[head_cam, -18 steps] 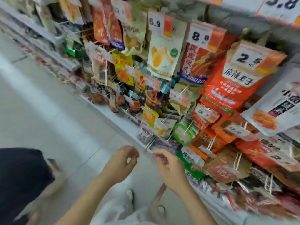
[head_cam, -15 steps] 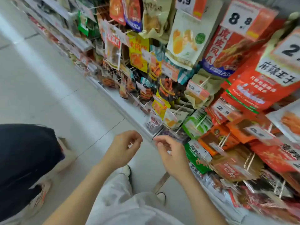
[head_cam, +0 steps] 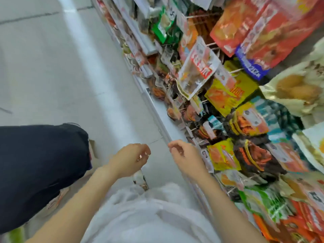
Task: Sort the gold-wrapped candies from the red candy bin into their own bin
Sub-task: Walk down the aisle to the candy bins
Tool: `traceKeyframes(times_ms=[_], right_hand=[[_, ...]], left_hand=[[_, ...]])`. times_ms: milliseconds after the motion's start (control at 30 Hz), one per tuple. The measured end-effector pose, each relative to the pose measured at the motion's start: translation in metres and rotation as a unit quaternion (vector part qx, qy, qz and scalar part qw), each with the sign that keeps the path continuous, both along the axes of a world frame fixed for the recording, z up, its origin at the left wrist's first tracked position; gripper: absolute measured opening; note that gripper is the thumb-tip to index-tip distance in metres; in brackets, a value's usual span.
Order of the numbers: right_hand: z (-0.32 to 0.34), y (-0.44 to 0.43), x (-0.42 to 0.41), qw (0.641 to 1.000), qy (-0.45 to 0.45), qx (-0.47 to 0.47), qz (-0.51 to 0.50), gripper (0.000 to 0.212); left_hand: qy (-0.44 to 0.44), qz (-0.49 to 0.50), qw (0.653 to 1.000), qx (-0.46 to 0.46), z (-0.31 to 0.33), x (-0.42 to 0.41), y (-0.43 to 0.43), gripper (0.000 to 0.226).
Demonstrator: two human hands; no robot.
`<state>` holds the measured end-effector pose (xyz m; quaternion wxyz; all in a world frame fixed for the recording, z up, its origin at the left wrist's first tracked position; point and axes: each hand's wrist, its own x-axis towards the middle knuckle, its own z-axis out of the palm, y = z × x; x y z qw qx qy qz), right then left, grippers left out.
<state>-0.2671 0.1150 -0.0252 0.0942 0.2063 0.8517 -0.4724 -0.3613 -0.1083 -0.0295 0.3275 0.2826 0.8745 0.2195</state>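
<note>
My left hand (head_cam: 130, 159) and right hand (head_cam: 185, 158) hover side by side near 6 o'clock, above my pale trousers (head_cam: 149, 216). Both sets of fingers are curled inward. A small coppery glint shows at my left fingertips, but blur hides whether either hand grasps anything. No candy bin is in view, so I cannot tell which way the gold-wrapped candies lie. My right hand is nearer the snack rack (head_cam: 157, 109), which fills 12 to 5 o'clock. A white packet (head_cam: 198, 71) bears red characters, too blurred to read. A dark-clothed person (head_cam: 40, 163) is at 9 o'clock.
</note>
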Motion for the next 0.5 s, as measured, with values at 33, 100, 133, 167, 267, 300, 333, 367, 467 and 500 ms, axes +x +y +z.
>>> traceKeyframes(times_ms=[33, 100, 133, 167, 267, 300, 333, 367, 467, 500], right_hand=[[0.001, -0.002, -0.029, 1.0, -0.005, 0.002, 0.013, 0.022], [0.004, -0.008, -0.083, 0.999, -0.001, 0.005, 0.038, 0.022], [0.004, -0.01, -0.11, 0.999, 0.001, 0.007, 0.047, 0.022], [0.004, -0.011, -0.137, 0.998, 0.002, 0.01, 0.058, 0.021], [-0.002, -0.006, -0.209, 0.996, -0.008, 0.02, 0.085, 0.019], [-0.008, -0.003, -0.234, 0.996, -0.007, 0.023, 0.088, 0.018], [-0.016, 0.002, -0.26, 0.996, -0.006, 0.02, 0.089, 0.019], [-0.023, 0.006, -0.289, 0.996, -0.007, 0.018, 0.09, 0.02], [-0.037, 0.015, -0.383, 0.992, -0.02, 0.011, 0.124, 0.022], [-0.037, 0.017, -0.416, 0.989, -0.025, 0.012, 0.143, 0.022]], left_hand=[[0.003, 0.01, 1.0, -0.006, 0.001, -0.026, -0.005, 0.022], [0.005, 0.049, 0.999, -0.011, 0.004, -0.078, -0.014, 0.021], [-0.002, 0.074, 0.997, -0.004, 0.002, -0.105, -0.019, 0.02], [-0.006, 0.098, 0.995, 0.005, 0.001, -0.131, -0.022, 0.02], [-0.016, 0.16, 0.986, 0.038, -0.003, -0.207, -0.028, 0.019], [-0.017, 0.175, 0.983, 0.048, -0.006, -0.234, -0.029, 0.018], [-0.016, 0.186, 0.981, 0.056, -0.008, -0.261, -0.028, 0.018], [-0.012, 0.193, 0.979, 0.061, -0.011, -0.29, -0.028, 0.017], [-0.022, 0.227, 0.972, 0.052, -0.013, -0.38, -0.027, 0.017], [-0.03, 0.241, 0.969, 0.044, -0.011, -0.406, -0.029, 0.017]])
